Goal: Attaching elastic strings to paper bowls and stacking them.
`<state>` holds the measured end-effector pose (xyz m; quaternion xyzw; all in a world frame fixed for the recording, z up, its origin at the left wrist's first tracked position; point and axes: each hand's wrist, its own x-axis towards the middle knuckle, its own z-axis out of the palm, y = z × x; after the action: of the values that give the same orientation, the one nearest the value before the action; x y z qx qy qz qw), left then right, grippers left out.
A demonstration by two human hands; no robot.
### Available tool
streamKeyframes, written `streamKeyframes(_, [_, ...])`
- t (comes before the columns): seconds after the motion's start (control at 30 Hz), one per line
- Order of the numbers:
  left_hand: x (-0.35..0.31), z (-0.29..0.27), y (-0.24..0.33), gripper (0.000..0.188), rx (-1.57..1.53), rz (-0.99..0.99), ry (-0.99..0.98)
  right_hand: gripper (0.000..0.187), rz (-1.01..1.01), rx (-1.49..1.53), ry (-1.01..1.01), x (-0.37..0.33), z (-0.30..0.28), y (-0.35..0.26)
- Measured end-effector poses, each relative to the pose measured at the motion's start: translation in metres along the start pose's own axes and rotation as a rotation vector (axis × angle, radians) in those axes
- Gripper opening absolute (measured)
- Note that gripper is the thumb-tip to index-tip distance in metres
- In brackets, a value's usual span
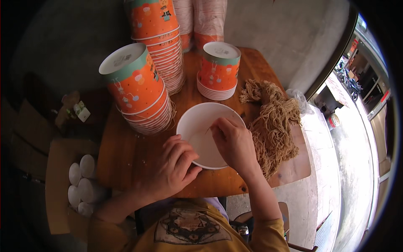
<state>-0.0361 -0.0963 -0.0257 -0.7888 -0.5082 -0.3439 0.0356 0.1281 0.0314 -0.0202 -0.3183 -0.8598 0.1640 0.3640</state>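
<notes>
A white paper bucket (194,119) stands on the wooden table before me with its mouth facing up. My left hand (178,163) grips its near left rim, fingers bent over the edge. Inside the opening, my right hand (230,137) is closed in a pinch, and a short bit of thin brown cord (207,130) sticks out from the fingertips. Most of that cord is hidden by the hand. Right of the bucket lies a tangled heap of tan cords (275,122), close to my right wrist.
Upside-down stacks of orange buckets with green bands stand at the left (136,90), behind it (161,46) and at the back middle (219,71). Wrapped stacks (209,21) are against the wall. A cardboard box (58,189) with several white rolls sits low left. The table's near edge (218,194) faces me.
</notes>
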Motion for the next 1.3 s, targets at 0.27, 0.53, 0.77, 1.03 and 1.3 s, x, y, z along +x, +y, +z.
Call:
streamKeyframes(0.27, [0.004,-0.006,-0.014,0.026,-0.052,0.062,-0.068,0.005,0.03,-0.015,0.082,0.002,-0.001,-0.008])
streamKeyframes(0.53, [-0.002,-0.046,-0.029,0.024,-0.156,0.11,-0.009,0.028,-0.233,0.034,-0.26,-0.021,-0.066,-0.02])
streamKeyframes(0.77, [-0.024,-0.066,-0.044,0.035,-0.382,-0.096,-0.038,0.016,-0.081,0.25,-0.336,-0.019,-0.045,-0.033])
streamKeyframes(1.03, [-0.056,-0.051,-0.031,0.042,-0.345,-0.035,-0.076,0.007,-0.035,0.274,-0.279,0.0,-0.031,-0.05])
streamKeyframes(1.3, [-0.057,-0.046,-0.016,0.032,-0.417,-0.157,-0.114,0.014,-0.019,-0.126,-0.174,-0.01,-0.02,-0.063])
